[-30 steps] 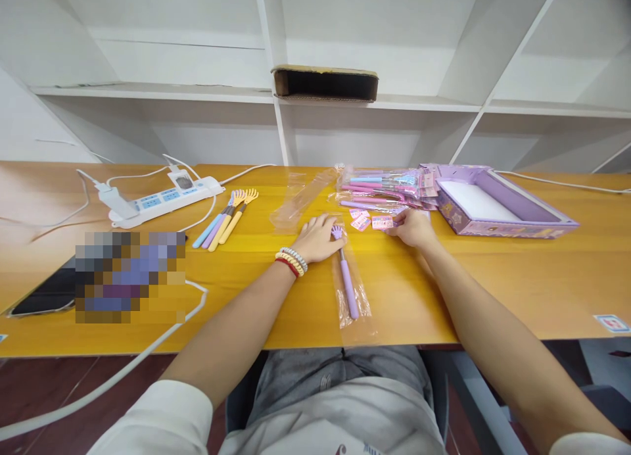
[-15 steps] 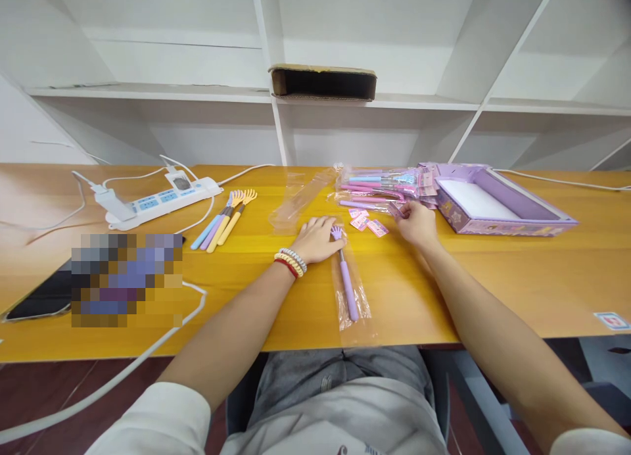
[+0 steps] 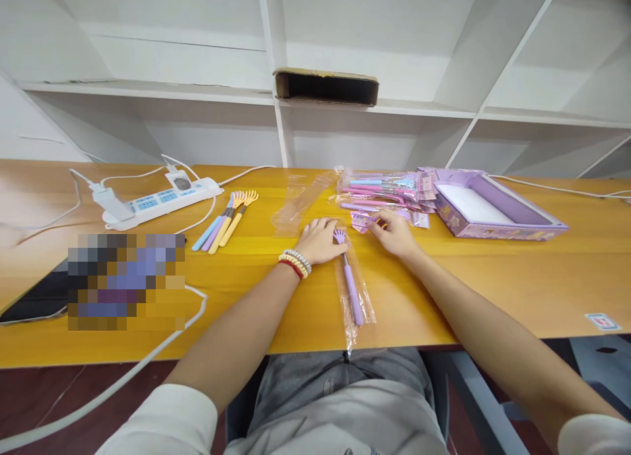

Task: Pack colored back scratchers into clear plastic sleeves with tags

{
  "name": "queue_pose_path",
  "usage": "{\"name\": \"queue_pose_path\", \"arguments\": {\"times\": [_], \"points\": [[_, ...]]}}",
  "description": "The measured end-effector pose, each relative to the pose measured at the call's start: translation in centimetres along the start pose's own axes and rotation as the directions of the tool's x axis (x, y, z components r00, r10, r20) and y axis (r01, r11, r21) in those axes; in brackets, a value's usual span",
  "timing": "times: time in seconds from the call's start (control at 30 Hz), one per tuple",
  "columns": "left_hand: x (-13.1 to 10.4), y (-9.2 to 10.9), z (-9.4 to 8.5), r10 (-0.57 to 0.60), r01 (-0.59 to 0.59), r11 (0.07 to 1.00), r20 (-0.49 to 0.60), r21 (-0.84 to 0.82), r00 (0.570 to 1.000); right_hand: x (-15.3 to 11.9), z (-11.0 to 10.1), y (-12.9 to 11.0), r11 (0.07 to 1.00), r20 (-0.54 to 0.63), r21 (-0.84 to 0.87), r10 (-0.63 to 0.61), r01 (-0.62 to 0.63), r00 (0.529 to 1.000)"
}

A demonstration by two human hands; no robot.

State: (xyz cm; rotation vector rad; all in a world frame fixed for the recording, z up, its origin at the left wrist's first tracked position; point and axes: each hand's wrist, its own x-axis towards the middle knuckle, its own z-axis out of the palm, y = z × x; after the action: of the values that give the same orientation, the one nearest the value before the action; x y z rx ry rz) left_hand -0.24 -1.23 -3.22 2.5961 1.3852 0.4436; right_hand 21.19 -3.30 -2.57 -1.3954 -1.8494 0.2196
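Observation:
My left hand (image 3: 319,241) lies on the table with its fingers apart, the thumb touching the top of a clear plastic bag (image 3: 367,305). In that bag is a purple back scratcher (image 3: 353,294), its hand-shaped head beside my thumb and its handle towards the table's front edge. My right hand (image 3: 393,233) is closed with thumb and fingers on a small pink card (image 3: 365,219), just right of the scratcher's head. Whether other cards lie under it cannot be made out. Behind my right hand lies a pile of bagged scratchers (image 3: 382,185).
A purple open box (image 3: 507,230) stands at the right. Blue, purple and yellow scratchers (image 3: 224,226) lie left, by a white power strip (image 3: 165,204). Flat clear bags (image 3: 303,205) lie at the back. A phone (image 3: 37,296) and a blurred patch are far left.
My right hand has moved left and nearer, from beside the pile to the small cards by the scratcher's head. My left hand has stayed in place.

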Motion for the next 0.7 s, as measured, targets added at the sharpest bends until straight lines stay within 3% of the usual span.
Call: {"name": "queue_pose_path", "arguments": {"times": [0.2,0.53,0.7], "points": [[0.1,-0.1,0.1,0.003,-0.003,1.0,-0.002,0.007,1.0,2.1,1.9,-0.9,0.994,0.072,-0.064,-0.087,0.092,0.994],[0.2,0.0,0.0,-0.041,0.039,0.997,-0.035,-0.061,0.999,3.6,4.7,-1.4,1.0,0.111,-0.008,0.009,-0.008,0.994],[0.2,-0.1,0.0,-0.026,0.023,0.996,-0.04,-0.088,0.999,3.6,5.6,-0.5,0.984,0.147,-0.145,-0.085,0.107,0.985]]}}
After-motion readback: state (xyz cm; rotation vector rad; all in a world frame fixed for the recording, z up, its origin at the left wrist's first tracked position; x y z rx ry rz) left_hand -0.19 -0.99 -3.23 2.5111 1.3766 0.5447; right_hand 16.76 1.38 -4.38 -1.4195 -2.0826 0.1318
